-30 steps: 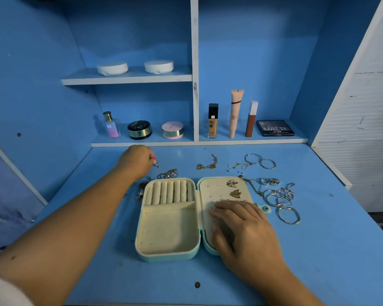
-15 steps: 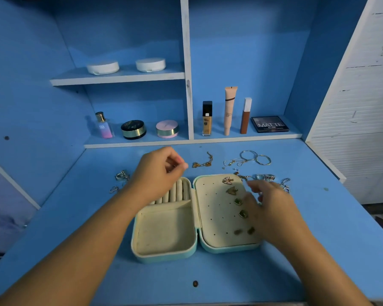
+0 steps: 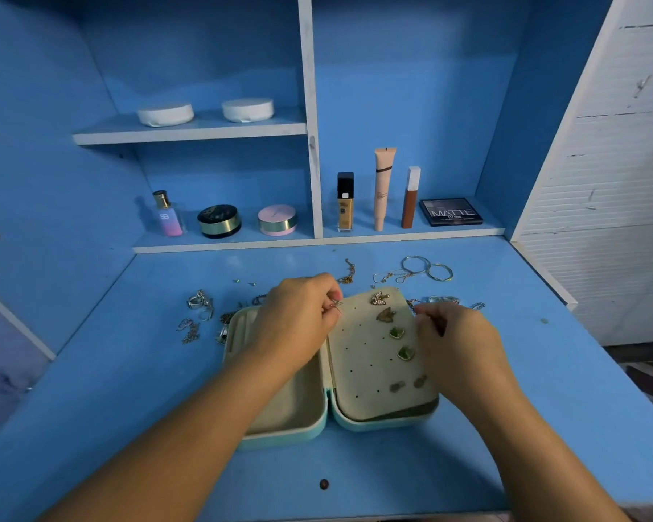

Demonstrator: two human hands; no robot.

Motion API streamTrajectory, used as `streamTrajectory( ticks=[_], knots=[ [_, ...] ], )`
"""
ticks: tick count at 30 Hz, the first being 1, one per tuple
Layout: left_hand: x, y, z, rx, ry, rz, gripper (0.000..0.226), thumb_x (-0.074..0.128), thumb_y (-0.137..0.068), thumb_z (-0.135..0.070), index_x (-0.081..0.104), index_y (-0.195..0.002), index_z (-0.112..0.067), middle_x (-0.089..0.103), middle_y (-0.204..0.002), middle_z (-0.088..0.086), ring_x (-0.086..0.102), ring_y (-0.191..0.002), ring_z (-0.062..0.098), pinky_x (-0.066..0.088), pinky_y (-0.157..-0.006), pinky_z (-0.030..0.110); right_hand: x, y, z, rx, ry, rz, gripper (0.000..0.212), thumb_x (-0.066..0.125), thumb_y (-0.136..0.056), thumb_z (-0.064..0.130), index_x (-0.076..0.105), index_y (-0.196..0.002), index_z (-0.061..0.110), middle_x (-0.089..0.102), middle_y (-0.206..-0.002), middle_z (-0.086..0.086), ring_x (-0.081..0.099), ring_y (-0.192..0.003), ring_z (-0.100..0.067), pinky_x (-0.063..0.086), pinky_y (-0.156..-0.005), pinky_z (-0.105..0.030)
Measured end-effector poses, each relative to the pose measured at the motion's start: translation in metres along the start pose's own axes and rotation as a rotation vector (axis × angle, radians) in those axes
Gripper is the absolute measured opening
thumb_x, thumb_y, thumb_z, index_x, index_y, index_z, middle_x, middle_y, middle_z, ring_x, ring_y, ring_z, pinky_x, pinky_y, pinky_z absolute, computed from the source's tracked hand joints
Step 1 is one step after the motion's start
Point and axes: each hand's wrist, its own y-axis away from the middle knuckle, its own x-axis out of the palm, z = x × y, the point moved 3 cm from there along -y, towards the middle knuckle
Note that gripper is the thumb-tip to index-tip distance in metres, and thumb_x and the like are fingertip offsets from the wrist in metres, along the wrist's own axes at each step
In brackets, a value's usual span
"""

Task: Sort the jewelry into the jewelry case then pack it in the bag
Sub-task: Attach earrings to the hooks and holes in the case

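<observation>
The jewelry case (image 3: 279,435) lies open near the middle of the counter (image 3: 355,484), a little toward its front edge. Its two halves sit side by side, with the long axis running from front edge to back. In the right half a perforated panel (image 3: 366,356) is seen, its front end seemingly raised a little. Butterfly earrings (image 3: 379,298) and green studs (image 3: 396,332) are already pinned along its right side.

A small earring (image 3: 335,304) is pinched between the thumb and fingertips of the left hand (image 3: 298,318), which is held over the case's hinge at the panel's back left corner, wrist bent inward. Which way the earring's post points cannot be told.

The right hand (image 3: 457,337) is set at the panel's right edge with its fingers curled. Whether the edge is gripped or only touched cannot be told.

The free holes lie just right of the left hand and toward the front, so a short move by that hand is judged to be what comes next.

Loose hoops (image 3: 426,267) and rings (image 3: 200,301) are scattered behind the case and to its left. No bag is in view.
</observation>
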Motion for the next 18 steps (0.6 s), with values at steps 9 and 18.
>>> streamTrajectory(
  ticks=[9,18],
  knots=[
    [0.008,-0.016,-0.012,0.019,-0.034,0.006,0.015,0.066,-0.089,-0.02,0.074,-0.101,-0.018,0.073,-0.096,-0.001,0.066,-0.086,0.014,0.055,-0.083,0.032,0.004,-0.002,0.003,-0.01,-0.177,0.053,0.025,0.049,-0.092,0.02,0.071,-0.101,0.026,0.065,-0.073,0.007,0.059,-0.067,-0.013,0.051,-0.064,-0.032],
    [0.012,-0.012,-0.018,0.05,-0.043,-0.019,0.009,0.066,-0.086,-0.016,0.074,-0.09,-0.013,0.069,-0.086,0.001,0.062,-0.074,0.014,0.056,-0.073,0.033,0.006,-0.002,-0.004,-0.011,-0.233,0.079,0.022,0.05,-0.093,0.022,0.071,-0.099,0.027,0.068,-0.075,0.004,0.064,-0.074,-0.019,0.052,-0.065,-0.033]
  ],
)
